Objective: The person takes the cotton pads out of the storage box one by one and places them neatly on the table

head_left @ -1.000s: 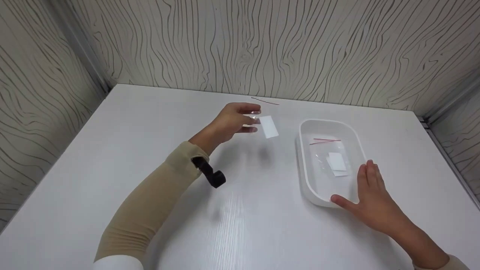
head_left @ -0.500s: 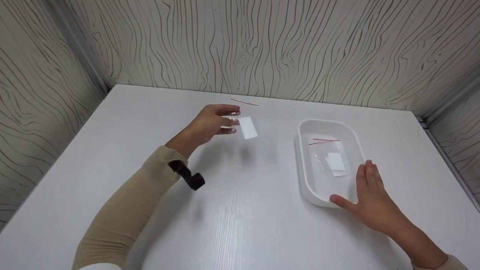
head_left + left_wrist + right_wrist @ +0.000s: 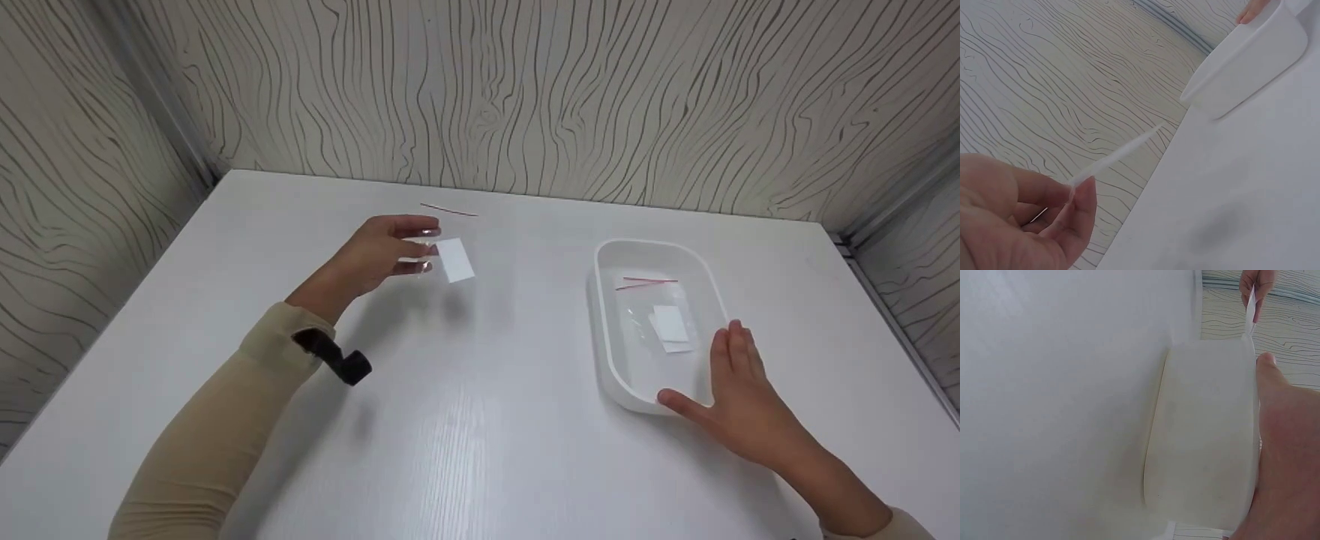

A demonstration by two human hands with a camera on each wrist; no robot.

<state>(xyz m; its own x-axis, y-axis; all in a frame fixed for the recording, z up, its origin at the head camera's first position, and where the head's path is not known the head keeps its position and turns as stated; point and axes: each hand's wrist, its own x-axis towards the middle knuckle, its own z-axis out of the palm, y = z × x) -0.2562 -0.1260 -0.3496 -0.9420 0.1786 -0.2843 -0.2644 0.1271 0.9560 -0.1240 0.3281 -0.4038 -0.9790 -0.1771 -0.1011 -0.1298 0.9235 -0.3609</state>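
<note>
My left hand pinches a clear plastic zip bag with a white rectangle on it, held above the table left of the tub. A thin red line crosses the bag's far end. In the left wrist view the bag shows nearly edge-on between thumb and fingers. My right hand rests on the near right corner of a white plastic tub, fingers extended along the rim and thumb on the near edge. Inside the tub lie overlapping clear bags with white rectangles and red lines.
The white table runs back to a wall with a wood-grain pattern. Grey metal corner strips stand at the sides. A black strap mount sits on my left wrist.
My left hand has carried the zip bag leftward, farther from the tub. My right hand stays on the tub's rim, and the tub has barely shifted in view.
</note>
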